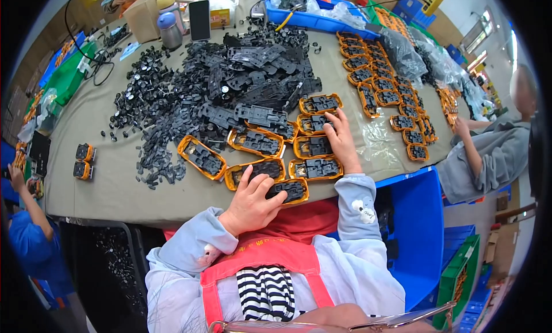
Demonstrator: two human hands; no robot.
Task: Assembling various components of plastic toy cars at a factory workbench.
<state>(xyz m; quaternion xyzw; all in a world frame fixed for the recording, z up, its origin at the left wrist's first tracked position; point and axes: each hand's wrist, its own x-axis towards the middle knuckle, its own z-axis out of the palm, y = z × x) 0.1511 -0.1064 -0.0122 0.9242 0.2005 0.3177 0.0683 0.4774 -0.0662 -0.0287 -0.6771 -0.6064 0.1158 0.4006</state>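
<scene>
Upside-down orange toy car bodies with black undersides lie in a cluster at the table's near edge. My left hand (250,203) rests with spread fingers over a car body (270,167) and the nearest car body (291,190), its thumb on the latter. My right hand (343,142) lies along the right side of the column, fingers stretched out and touching a car body (311,124). Below that are another car body (313,147) and one more car body (316,168). A tilted car body (201,156) lies left of the cluster.
Behind the cluster are heaped black chassis plates (253,74), small black parts (164,152) and wheels (144,83). Rows of car bodies (388,97) stand at right. A blue tub (417,218) is beside me; a bottle (169,31) and phone (199,20) stand behind. Other people sit at both sides.
</scene>
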